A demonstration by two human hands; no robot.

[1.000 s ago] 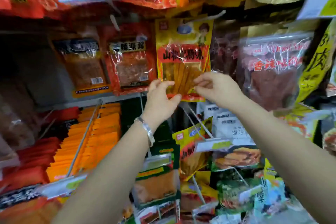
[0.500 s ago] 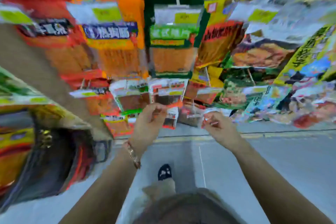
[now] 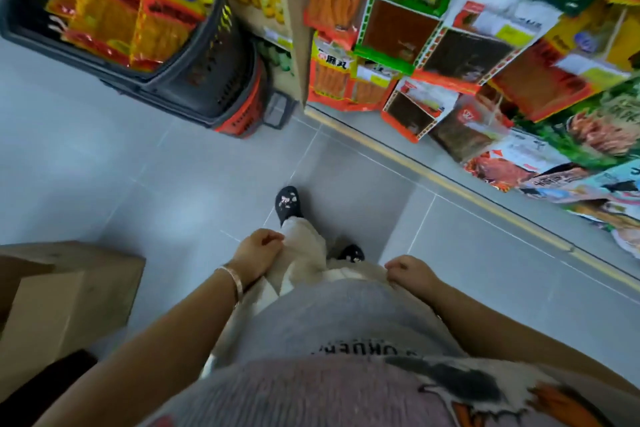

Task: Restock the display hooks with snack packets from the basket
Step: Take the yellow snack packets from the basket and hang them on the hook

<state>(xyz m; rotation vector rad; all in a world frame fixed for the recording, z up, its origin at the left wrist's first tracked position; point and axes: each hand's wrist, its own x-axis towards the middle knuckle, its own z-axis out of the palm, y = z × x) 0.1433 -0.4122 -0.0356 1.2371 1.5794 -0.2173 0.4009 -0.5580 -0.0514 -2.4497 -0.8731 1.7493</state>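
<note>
A dark grey basket [image 3: 207, 55] stands on the floor at the upper left, stacked on an orange one, and holds several yellow-and-red snack packets [image 3: 128, 17]. Hanging snack packets [image 3: 433, 45] fill the display hooks along the top right. My left hand [image 3: 258, 255] is down by my left thigh with its fingers curled and nothing in it. My right hand [image 3: 410, 272] rests low at my right hip, fingers closed, also holding nothing. Both hands are far from the basket and the hooks.
A cardboard box [image 3: 65, 302] sits on the floor at the lower left. A wooden shelf upright [image 3: 296, 21] separates the basket from the hook display. Grey floor tiles [image 3: 173, 191] and my two black shoes lie between them.
My view has swung from the hook display down to the floor. Both hands let go of the hanging packets and dropped to my sides.
</note>
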